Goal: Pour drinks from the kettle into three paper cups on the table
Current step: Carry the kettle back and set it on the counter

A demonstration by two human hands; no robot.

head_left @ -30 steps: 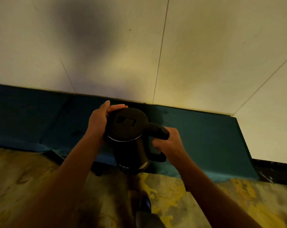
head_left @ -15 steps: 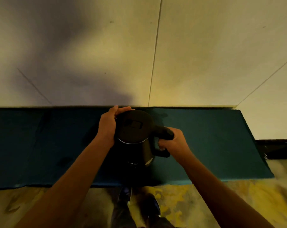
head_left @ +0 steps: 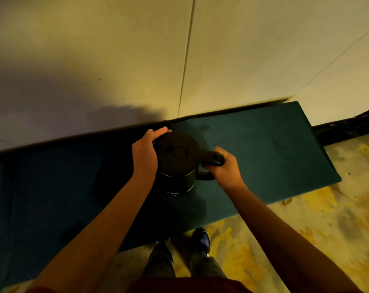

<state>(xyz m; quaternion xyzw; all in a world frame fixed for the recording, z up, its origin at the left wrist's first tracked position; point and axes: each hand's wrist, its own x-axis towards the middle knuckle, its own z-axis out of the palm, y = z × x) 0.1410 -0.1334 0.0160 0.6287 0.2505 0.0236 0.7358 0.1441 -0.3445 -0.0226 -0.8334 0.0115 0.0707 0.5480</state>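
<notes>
Right now my right hand (head_left: 223, 166) has its grip wrapped around the handle of the black kettle (head_left: 178, 163). My left hand (head_left: 145, 154) lies flat against the kettle's other side, fingers straight, steadying it and not squeezing. The kettle is upright on the dark green counter (head_left: 264, 149), close to the wall (head_left: 115, 49), with its lid down. I can't see any paper cups at all. So I think no drink is poured yet. I must find the three cups, carry the kettle over, and fill each one. My shoes (head_left: 201, 240) stand on the yellow floor (head_left: 327, 218) below.
</notes>
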